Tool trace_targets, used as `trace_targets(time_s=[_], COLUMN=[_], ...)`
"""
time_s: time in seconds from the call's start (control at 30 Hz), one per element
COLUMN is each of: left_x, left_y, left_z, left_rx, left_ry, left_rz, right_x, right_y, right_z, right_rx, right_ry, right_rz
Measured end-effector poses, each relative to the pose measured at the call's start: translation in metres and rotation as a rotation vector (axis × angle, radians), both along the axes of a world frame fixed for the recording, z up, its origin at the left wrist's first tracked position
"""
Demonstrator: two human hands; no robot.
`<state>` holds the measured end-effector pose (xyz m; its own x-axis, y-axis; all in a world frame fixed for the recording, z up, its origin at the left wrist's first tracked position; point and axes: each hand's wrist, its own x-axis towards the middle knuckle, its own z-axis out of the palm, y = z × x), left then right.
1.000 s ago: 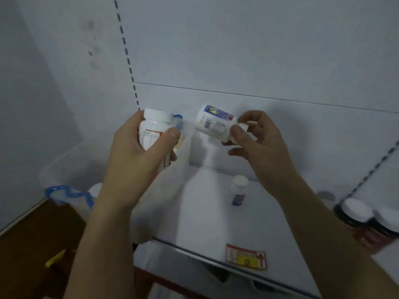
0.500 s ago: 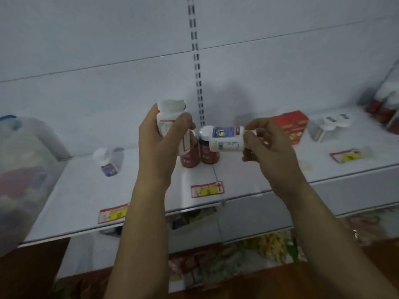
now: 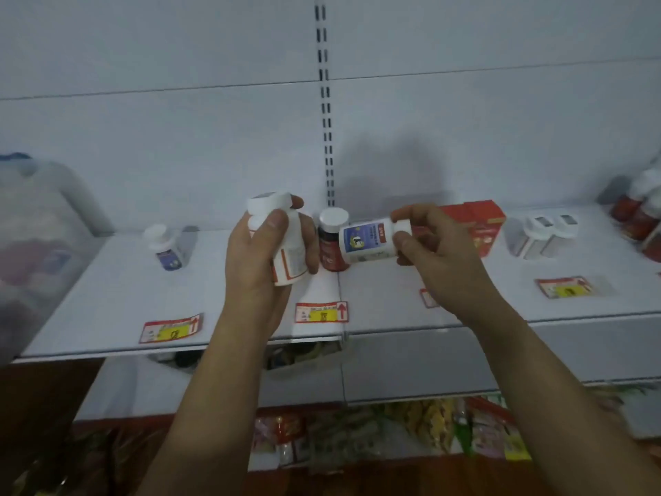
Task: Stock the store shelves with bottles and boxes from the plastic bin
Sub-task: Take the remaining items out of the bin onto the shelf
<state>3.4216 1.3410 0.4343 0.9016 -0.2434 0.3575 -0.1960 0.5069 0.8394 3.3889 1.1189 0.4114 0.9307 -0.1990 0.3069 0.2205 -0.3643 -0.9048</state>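
Note:
My left hand [image 3: 257, 259] grips an upright white bottle with an orange-edged label [image 3: 286, 241], held above the white shelf [image 3: 118, 302]. My right hand [image 3: 432, 255] holds a smaller white bottle with a blue label [image 3: 365, 239] on its side, cap toward my palm. Both bottles hover in front of a dark red bottle with a white cap [image 3: 331, 238] that stands at the shelf's back. The clear plastic bin [image 3: 39, 245] sits blurred at the far left.
A small blue-labelled bottle [image 3: 164, 245] stands on the shelf at left. Red boxes [image 3: 483, 223], two clear containers [image 3: 543, 234] and red bottles [image 3: 640, 216] sit to the right. Price tags [image 3: 320, 312] lie along the front edge. Packaged goods fill the lower shelf [image 3: 393, 431].
My view has swung right from the bin to the middle of the shelf. Both hands have sunk slightly with their bottles; the blue-labelled bottle still lies sideways.

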Motion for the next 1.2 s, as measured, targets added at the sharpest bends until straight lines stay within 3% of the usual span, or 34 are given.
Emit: trace_targets(time_s=[0.33,0.53,0.77,1.2], left_x=[0.031,0.066,0.101,0.120], left_y=[0.167,0.228,0.259,0.263], left_z=[-0.024,-0.043,-0.054,-0.058], left_rx=[-0.193,-0.234,-0.261,-0.266], left_ry=[0.142,0.202,0.204,0.287], left_rz=[0.171,0.180,0.074,0.018], right_x=[0.122,0.192,0.236,0.250], right_y=[0.168,0.238,0.269,0.272], right_z=[0.001,-0.007,-0.009,-0.022], right_rx=[-0.155,-0.508,-0.781,-0.818], right_ry=[-0.036,0.024,0.137,0.186], right_rz=[0.329,0.398,0.470,0.496])
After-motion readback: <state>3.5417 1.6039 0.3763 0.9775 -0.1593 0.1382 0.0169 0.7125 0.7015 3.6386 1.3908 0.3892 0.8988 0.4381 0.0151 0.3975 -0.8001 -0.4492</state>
